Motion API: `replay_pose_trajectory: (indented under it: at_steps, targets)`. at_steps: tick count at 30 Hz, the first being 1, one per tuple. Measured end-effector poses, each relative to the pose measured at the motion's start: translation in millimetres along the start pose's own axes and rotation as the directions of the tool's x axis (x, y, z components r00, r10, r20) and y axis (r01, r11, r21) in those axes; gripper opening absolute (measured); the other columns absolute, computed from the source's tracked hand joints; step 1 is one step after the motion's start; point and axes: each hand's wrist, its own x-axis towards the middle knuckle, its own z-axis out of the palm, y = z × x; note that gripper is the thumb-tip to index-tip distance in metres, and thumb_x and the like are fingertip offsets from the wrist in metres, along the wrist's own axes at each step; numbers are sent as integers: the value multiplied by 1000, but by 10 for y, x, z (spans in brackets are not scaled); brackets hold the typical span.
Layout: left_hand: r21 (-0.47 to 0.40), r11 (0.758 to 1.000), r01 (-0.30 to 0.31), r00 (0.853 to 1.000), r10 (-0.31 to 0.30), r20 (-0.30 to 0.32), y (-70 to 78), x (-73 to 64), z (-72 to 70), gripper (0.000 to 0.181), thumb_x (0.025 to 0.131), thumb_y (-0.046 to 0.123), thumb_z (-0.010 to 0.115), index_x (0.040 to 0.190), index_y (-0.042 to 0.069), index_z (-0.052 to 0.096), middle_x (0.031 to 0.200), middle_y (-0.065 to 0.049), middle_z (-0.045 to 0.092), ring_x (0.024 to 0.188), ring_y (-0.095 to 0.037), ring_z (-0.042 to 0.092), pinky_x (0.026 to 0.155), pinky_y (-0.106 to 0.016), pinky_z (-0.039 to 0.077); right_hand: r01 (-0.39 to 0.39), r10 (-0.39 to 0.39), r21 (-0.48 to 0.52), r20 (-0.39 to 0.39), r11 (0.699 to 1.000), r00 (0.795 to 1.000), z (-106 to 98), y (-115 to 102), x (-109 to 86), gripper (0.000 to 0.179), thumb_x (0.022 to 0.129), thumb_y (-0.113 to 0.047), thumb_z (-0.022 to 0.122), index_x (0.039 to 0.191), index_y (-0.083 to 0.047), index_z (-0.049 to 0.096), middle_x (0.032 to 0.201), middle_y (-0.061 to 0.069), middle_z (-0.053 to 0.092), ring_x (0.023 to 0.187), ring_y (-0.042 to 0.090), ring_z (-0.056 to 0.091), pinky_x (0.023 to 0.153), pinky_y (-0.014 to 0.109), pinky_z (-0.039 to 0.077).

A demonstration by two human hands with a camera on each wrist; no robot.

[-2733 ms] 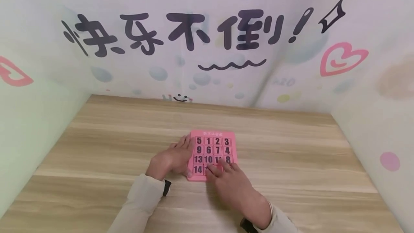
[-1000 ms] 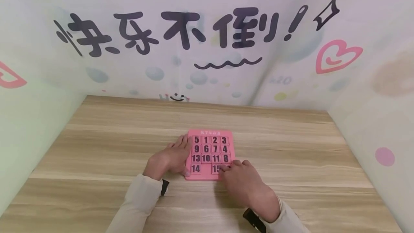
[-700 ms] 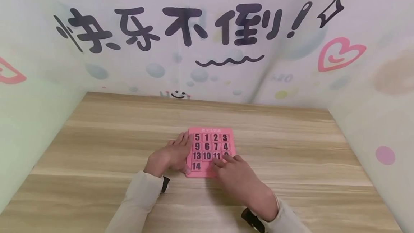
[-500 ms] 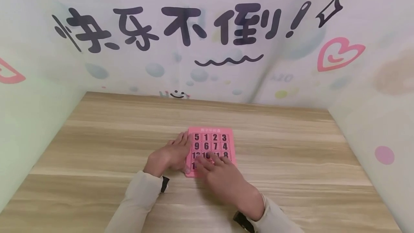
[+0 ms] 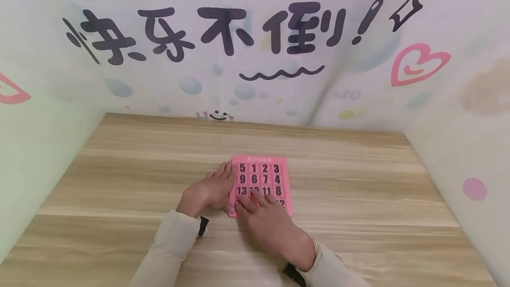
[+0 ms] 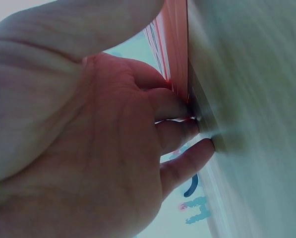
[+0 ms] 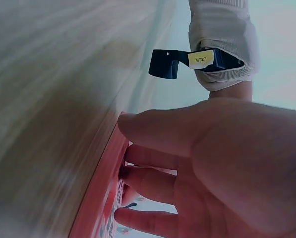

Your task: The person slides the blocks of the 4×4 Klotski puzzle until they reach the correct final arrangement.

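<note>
A pink sliding number puzzle (image 5: pixel 260 185) lies flat on the wooden table in the head view. Its upper three rows read 5 1 2 3, 9 6 7 4 and 13 10 11 8, and a 12 tile (image 5: pixel 281 203) shows at bottom right. My left hand (image 5: pixel 211 192) lies against the puzzle's left side, thumb at the near corner; fingertips touch the table in the left wrist view. My right hand (image 5: pixel 271 225) reaches over the bottom row with loosely bent fingers, covering its left part. In the right wrist view its thumb (image 7: pixel 152 126) touches the near edge.
The wooden tabletop (image 5: pixel 139 163) surrounds the puzzle. Printed white cloth walls (image 5: pixel 223 87) with dark lettering enclose the back and both sides. Pale sleeves and dark wrist straps (image 5: pixel 294 273) are on both arms.
My right hand moved right, uncovering a gap between 14 and 15, then swept left along the bottom row. It now covers 14 and leaves 12 visible. My left hand has stayed at the left edge.
</note>
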Motion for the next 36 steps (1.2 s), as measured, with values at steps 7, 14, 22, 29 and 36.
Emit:
replay_pose_trajectory:
  at_steps: [7,14,22,29,36]
  targets:
    - [-7,1000,5,1000,-5,1,-1,5,3,111,79,28,80,157,-4,7,165,-22,0,153,-35,-3,124,-53,9,-7,7,-9,-18,1000,1000,6,-8,-11,42,101,-24,50,142,-22,56,145,-6,56,132,27,52,100,44,50]
    - [-5,1000,3,1000,-3,8,4,6,-4,111,79,27,80,157,-4,7,165,-22,-1,153,-35,-3,124,-52,8,-25,24,-28,-27,999,999,5,-30,-26,43,100,-25,51,142,-22,56,146,-6,55,132,28,53,100,44,50]
    - [-10,1000,12,1000,-12,12,9,15,-7,110,79,26,80,157,-3,8,165,-20,-1,153,-34,-3,125,-50,8,-49,50,-5,30,999,998,-16,-42,-32,45,100,-26,50,145,-23,52,150,-8,50,137,29,48,103,46,48]
    - [-7,1000,11,1000,-11,12,2,15,1,110,80,26,79,157,-3,7,165,-21,-1,153,-34,-3,125,-50,8,-61,59,19,72,998,996,-26,-25,-38,46,102,-25,48,147,-24,50,151,-8,48,139,31,46,107,48,45]
    - [-20,1000,7,1000,-7,4,6,3,-1,108,80,26,79,157,-3,9,165,-21,0,153,-35,-3,124,-51,8,-78,69,65,127,995,989,-55,-8,-48,46,102,-25,47,148,-24,49,152,-7,46,142,32,41,111,52,41]
